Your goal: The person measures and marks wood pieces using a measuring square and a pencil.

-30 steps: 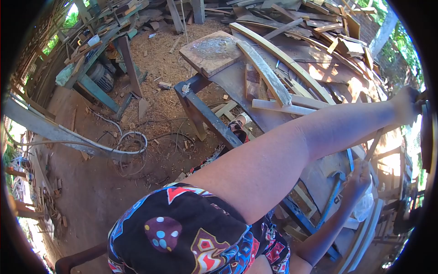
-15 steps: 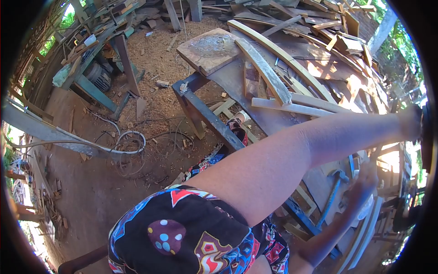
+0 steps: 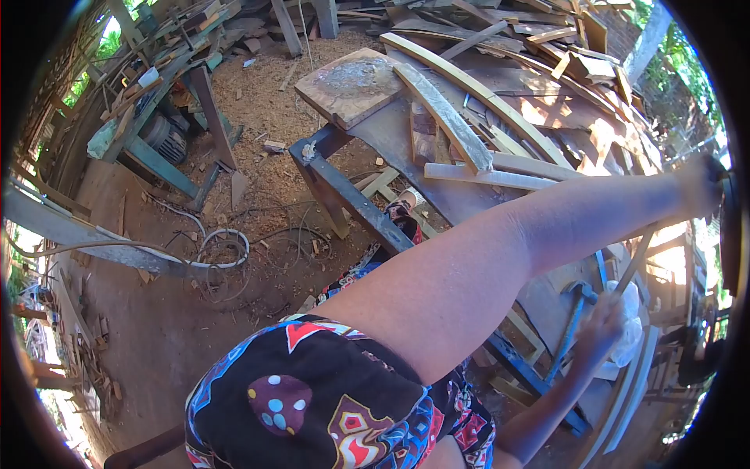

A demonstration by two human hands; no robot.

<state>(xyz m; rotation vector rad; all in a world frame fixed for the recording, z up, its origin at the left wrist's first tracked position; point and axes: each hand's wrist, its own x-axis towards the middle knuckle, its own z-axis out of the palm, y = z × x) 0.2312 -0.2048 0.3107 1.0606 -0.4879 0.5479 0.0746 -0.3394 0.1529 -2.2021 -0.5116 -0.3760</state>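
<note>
My left arm stretches across the view from the patterned sleeve, and my left hand (image 3: 707, 187) is at the far right edge, close to the camera, dark and blurred; its fingers cannot be made out. Lower right, my right hand (image 3: 603, 319) is closed around the lower end of a thin wooden stick (image 3: 637, 262) that points up and away; motion smears the fingers. Beside this hand lies a clear plastic bag (image 3: 626, 336). A blue hammer-shaped tool (image 3: 569, 332) rests on the bench just left of the hand.
A worn workbench (image 3: 383, 148) carries a thick wooden board (image 3: 351, 84) and several long strips (image 3: 445, 117). Behind it rises a heap of scrap wood (image 3: 539, 39). A motor (image 3: 166, 139) sits under a frame at left. A white hose (image 3: 223, 264) and cables lie on the floor.
My right hand has moved left and slightly down, uncovering the plastic bag and more of the stick. My left arm stays nearly in place; the whole view has shifted slightly.
</note>
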